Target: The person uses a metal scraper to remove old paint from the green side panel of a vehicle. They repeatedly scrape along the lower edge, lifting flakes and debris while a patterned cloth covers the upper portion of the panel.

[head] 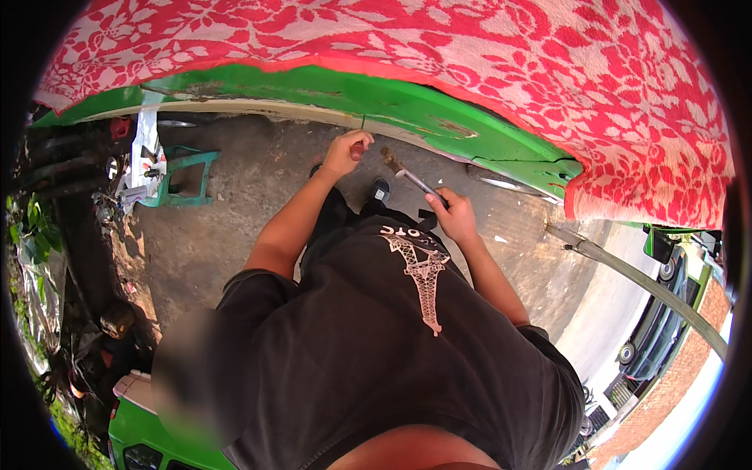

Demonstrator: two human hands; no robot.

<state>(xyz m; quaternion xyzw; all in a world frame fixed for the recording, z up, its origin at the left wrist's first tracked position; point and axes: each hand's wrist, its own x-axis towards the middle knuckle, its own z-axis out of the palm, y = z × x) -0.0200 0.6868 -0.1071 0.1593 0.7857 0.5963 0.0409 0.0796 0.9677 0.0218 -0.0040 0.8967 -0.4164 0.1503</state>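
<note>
My left hand (pixel 346 154) is closed around a tool with a reddish-brown handle (pixel 356 151), close to the pale lower edge of a green vehicle body panel (pixel 376 97). The tool's working end cannot be made out clearly. In my right hand (pixel 455 214) is a hammer (pixel 417 179), gripped by the dark end of its handle. Its brownish, worn head points toward my left hand, apart from it and from the panel. Paint is chipped and rusty on the panel at a bare patch (pixel 455 127). A red and white floral cloth (pixel 411 35) drapes over the vehicle above.
A teal plastic stool (pixel 208 176) stands on the left, beside a white sheet (pixel 144 138) with tools about it. Below the panel, a wheel (pixel 508 181) shows. One long pole (pixel 640 279) slants across the right. Another green vehicle (pixel 135 432) is behind me; a dark car (pixel 658 323) is farther right.
</note>
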